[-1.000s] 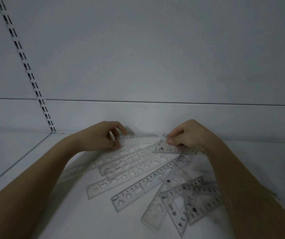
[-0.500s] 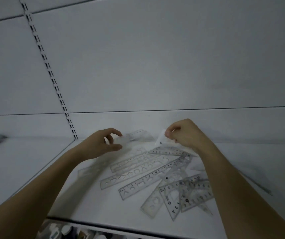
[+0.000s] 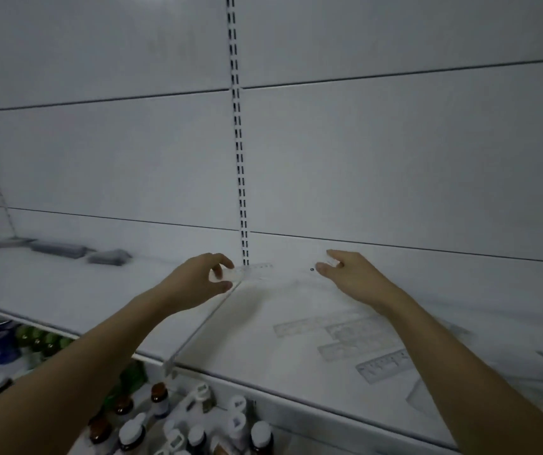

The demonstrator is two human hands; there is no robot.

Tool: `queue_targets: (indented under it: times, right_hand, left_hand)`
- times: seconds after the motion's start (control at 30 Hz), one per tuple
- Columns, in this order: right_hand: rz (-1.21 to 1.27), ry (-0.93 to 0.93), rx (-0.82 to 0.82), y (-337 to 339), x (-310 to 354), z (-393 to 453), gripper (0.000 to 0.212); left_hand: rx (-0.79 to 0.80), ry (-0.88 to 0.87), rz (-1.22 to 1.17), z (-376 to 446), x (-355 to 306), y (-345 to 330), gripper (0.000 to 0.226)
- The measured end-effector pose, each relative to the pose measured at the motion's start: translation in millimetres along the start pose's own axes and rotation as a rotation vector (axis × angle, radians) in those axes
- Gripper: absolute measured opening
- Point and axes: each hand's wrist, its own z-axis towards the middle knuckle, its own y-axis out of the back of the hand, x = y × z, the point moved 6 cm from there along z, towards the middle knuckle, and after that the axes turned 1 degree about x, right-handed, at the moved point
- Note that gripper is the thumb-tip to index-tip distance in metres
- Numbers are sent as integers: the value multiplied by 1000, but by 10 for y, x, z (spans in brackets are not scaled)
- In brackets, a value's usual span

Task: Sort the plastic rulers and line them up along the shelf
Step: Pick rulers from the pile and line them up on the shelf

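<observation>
Only faintly, clear ruler (image 3: 253,270) in left hand (image 3: 198,280) grip; right hand (image 3: 350,274) fingers spread, empty.

rulers (image 3: 345,339) on shelf (image 3: 230,349), front right | bottles (image 3: 165,418) below shelf | flat packs (image 3: 60,249) back left

Both hands lifted off the ruler pile (image 3: 359,346), left hand (image 3: 198,280) carrying one ruler (image 3: 250,270) to the back wall; right hand (image 3: 352,274) now spread, view swung left

Head view, down over shelf (image 3: 296,372)
</observation>
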Motion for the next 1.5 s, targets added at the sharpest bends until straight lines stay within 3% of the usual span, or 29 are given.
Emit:
queue_targets:
  times: [0.07,0.1,0.17,0.23,0.27,0.37,0.63,0.97,1.13,1.5]
  right_hand:
    - [-22,4,95,-328,295,-5,73]
    - [-64,12,126,-492,438,-1,65]
    - [-115,26,164,-830,745,-8,26]
    - [-122,55,201,-1175,1075,21,24]
    - [-133,78,215,-1356,1249,37,24]
    - [-145,138,245,-1854,1782,96,66]
    - [-93,298,213,-2922,2894,483,43]
    - [-61,359,265,-3992,3330,1449,42]
    - [-58,384,325,-4446,3546,2016,52]
    - [11,322,214,-5111,3956,2971,44]
  left_hand:
    - [17,17,17,-200,303,159,34]
    - [20,28,22,-312,472,245,35]
    - [13,61,24,-552,827,410,37]
    - [-5,98,20,-802,1188,580,37]
    - [-18,118,17,-931,1371,673,36]
    - [-44,175,3,-1278,1899,966,35]
    - [-150,311,-33,-1792,3123,1687,30]
    - [-137,359,-16,-1442,4380,1869,29]
    - [-95,391,49,-1123,4988,2126,28]
    - [-138,389,59,-586,6044,2433,31]
